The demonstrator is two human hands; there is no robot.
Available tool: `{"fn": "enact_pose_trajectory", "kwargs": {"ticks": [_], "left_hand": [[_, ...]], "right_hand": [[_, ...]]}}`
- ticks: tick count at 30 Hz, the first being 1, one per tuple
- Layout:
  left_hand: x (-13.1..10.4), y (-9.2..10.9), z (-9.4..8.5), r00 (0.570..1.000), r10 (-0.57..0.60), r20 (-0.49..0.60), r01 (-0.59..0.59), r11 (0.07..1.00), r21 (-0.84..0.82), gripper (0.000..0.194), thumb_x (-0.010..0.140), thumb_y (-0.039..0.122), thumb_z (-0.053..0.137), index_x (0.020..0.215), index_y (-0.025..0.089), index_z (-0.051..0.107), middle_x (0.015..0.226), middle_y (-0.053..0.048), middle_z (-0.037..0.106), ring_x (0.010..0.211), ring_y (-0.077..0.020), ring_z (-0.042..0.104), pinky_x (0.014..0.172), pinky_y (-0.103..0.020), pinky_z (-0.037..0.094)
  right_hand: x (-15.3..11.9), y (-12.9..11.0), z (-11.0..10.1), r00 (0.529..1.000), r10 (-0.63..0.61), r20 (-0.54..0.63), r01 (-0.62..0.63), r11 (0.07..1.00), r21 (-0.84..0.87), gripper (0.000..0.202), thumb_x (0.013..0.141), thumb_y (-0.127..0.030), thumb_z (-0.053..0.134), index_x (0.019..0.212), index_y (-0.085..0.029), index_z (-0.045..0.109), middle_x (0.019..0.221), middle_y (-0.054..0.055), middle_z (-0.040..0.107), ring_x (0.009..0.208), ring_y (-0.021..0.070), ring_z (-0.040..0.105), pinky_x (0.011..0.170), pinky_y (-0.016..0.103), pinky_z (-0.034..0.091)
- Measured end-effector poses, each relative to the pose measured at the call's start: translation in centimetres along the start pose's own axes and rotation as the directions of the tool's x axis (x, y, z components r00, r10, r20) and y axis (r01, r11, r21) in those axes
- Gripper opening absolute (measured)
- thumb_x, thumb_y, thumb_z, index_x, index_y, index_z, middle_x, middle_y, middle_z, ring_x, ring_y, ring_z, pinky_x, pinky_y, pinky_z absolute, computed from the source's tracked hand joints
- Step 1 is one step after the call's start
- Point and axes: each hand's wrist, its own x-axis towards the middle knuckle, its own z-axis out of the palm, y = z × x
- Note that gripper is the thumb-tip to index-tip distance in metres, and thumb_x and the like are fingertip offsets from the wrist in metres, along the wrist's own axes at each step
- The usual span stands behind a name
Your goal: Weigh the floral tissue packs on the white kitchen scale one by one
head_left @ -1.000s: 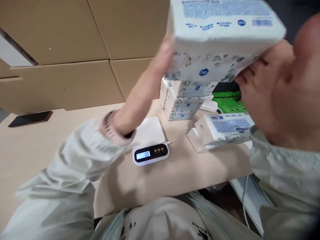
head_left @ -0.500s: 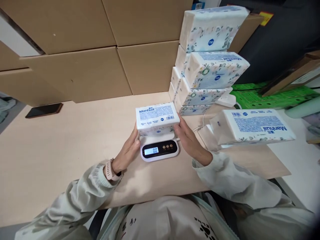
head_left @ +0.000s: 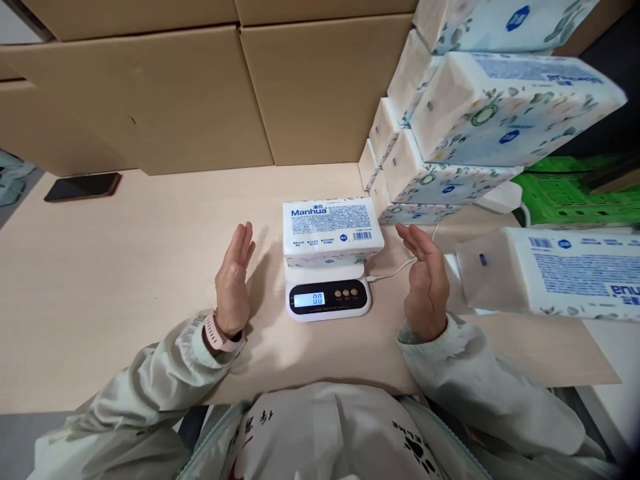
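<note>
A white tissue pack [head_left: 333, 230] with blue "Manhua" lettering rests on a small white kitchen scale [head_left: 327, 300]. The scale's lit display reads 0.0. To the left of the pack, my left hand [head_left: 235, 280] is held upright, palm inward, fingers extended, touching nothing. On the other side my right hand [head_left: 426, 283] mirrors it, also apart from the pack, its fingers stretched out. A white cable [head_left: 395, 272] runs from the scale's right side and passes behind my right hand.
Several tissue packs [head_left: 505, 127] are stacked at the back right. Another pack [head_left: 575, 270] lies right of my right hand. Cardboard boxes [head_left: 325, 93] form a wall behind the table [head_left: 150, 280]. A phone [head_left: 83, 187] lies at the far left; a green crate [head_left: 575, 193] stands at the right.
Both hands have let go of the tissue pack and moved outward, away from its sides. The pack stays on the scale. My view has moved closer and tilted down.
</note>
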Motion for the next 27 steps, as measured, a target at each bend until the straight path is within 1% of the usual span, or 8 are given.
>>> {"fn": "enact_pose_trajectory", "kwargs": {"ticks": [4, 8, 11, 15, 19, 22, 27], "left_hand": [[-0.3, 0.5, 0.0, 1.0, -0.001, 0.003, 0.001, 1.0, -0.006, 0.054, 0.108, 0.057, 0.051, 0.155, 0.033, 0.06, 0.165, -0.005, 0.051, 0.159, -0.0311, 0.043, 0.133, -0.058, 0.033], [-0.6, 0.8, 0.0, 1.0, 0.006, 0.015, -0.006, 1.0, -0.026, 0.051, 0.109, 0.056, 0.046, 0.153, 0.035, 0.062, 0.163, -0.002, 0.054, 0.156, -0.0253, 0.048, 0.131, -0.048, 0.039], [-0.7, 1.0, 0.1, 1.0, 0.016, 0.01, -0.016, 0.999, -0.035, 0.05, 0.109, 0.056, 0.045, 0.149, 0.033, 0.065, 0.158, -0.003, 0.06, 0.152, -0.0231, 0.053, 0.126, -0.042, 0.045], [-0.6, 1.1, 0.3, 1.0, 0.026, -0.003, -0.026, 0.998, -0.052, 0.046, 0.108, 0.056, 0.049, 0.139, 0.03, 0.071, 0.149, -0.005, 0.066, 0.146, -0.0224, 0.058, 0.117, -0.038, 0.053], [-0.7, 1.1, 0.3, 1.0, -0.003, -0.004, 0.002, 0.997, -0.08, 0.046, 0.106, 0.057, 0.052, 0.135, 0.028, 0.071, 0.146, -0.008, 0.068, 0.141, -0.024, 0.062, 0.114, -0.04, 0.055], [-0.8, 1.0, 0.4, 0.999, -0.052, -0.016, 0.05, 0.993, -0.103, 0.049, 0.104, 0.061, 0.053, 0.133, 0.026, 0.071, 0.145, -0.01, 0.068, 0.138, -0.027, 0.064, 0.114, -0.045, 0.055], [-0.8, 1.0, 0.4, 0.994, -0.097, -0.046, 0.091, 0.989, -0.115, 0.053, 0.101, 0.066, 0.057, 0.129, 0.024, 0.069, 0.144, -0.013, 0.069, 0.137, -0.0309, 0.065, 0.115, -0.052, 0.054]], "right_hand": [[-0.1, 0.1, 0.0, 1.0, 0.011, 0.004, -0.011, 1.0, -0.013, 0.049, 0.109, -0.042, 0.043, 0.157, -0.036, 0.052, 0.154, 0.006, 0.064, 0.145, 0.0291, 0.06, 0.123, 0.059, 0.047], [-0.2, 0.1, 0.0, 1.0, 0.022, 0.005, -0.021, 0.999, -0.028, 0.048, 0.109, -0.043, 0.043, 0.155, -0.036, 0.054, 0.152, 0.005, 0.065, 0.143, 0.0288, 0.061, 0.122, 0.06, 0.046], [-0.1, -0.1, 0.0, 0.999, 0.038, -0.005, -0.038, 0.998, -0.049, 0.047, 0.109, -0.045, 0.043, 0.152, -0.034, 0.058, 0.15, 0.006, 0.067, 0.141, 0.0291, 0.062, 0.122, 0.061, 0.046], [0.1, -0.6, 0.0, 0.999, 0.042, -0.014, -0.044, 0.992, -0.114, 0.047, 0.109, -0.047, 0.041, 0.147, -0.031, 0.063, 0.145, 0.007, 0.07, 0.136, 0.0288, 0.064, 0.119, 0.058, 0.048], [0.3, -0.9, 0.0, 1.0, -0.006, -0.023, 0.003, 0.992, -0.125, 0.044, 0.109, -0.045, 0.041, 0.14, -0.027, 0.068, 0.139, 0.008, 0.073, 0.135, 0.0286, 0.065, 0.116, 0.056, 0.051], [0.4, -0.9, 0.1, 0.999, -0.039, -0.026, 0.036, 0.995, -0.094, 0.039, 0.109, -0.041, 0.041, 0.131, -0.026, 0.07, 0.138, 0.008, 0.073, 0.138, 0.0284, 0.064, 0.118, 0.057, 0.048], [0.4, -1.0, 0.2, 0.998, -0.042, -0.047, 0.037, 0.993, -0.109, 0.035, 0.108, -0.042, 0.041, 0.119, -0.026, 0.071, 0.134, 0.009, 0.074, 0.134, 0.0295, 0.066, 0.116, 0.059, 0.049]]}}
